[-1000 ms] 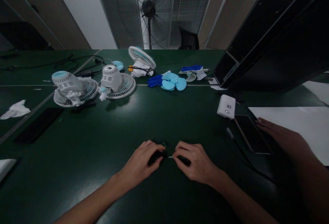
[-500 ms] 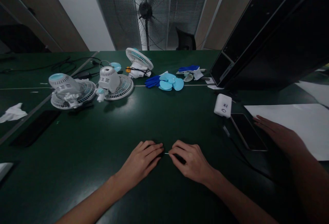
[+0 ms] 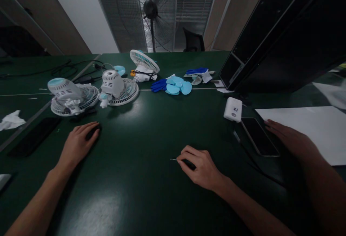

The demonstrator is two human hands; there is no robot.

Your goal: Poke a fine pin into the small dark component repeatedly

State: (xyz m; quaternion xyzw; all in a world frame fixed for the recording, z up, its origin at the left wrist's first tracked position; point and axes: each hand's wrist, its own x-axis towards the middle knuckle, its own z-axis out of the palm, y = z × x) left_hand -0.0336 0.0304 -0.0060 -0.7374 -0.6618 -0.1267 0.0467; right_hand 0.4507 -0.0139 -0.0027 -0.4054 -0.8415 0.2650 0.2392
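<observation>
My left hand [image 3: 78,144] is closed around a small dark object [image 3: 93,132], mostly covered by the fingers, at the left of the dark green table [image 3: 140,196], just below the white fans. Near the middle of the table, my right hand [image 3: 198,165] pinches a thin metal rod [image 3: 173,159] between thumb and fingertips. The rod points left, and a dark part [image 3: 189,164] shows inside the curled fingers. A wide gap of tabletop lies between my two hands.
Fan units [image 3: 112,84] stand back left, above a black slab [image 3: 35,136]. Blue blades [image 3: 178,85] and gloves [image 3: 159,84] lie behind. A white box [image 3: 233,109], phone [image 3: 259,136], paper [image 3: 305,118], another person's hand [image 3: 293,140] and black monitor [image 3: 286,41] are right.
My left hand has moved away from my right hand, leftward and farther back, and a dark object now shows in it. My right hand has stayed almost in place with the rod.
</observation>
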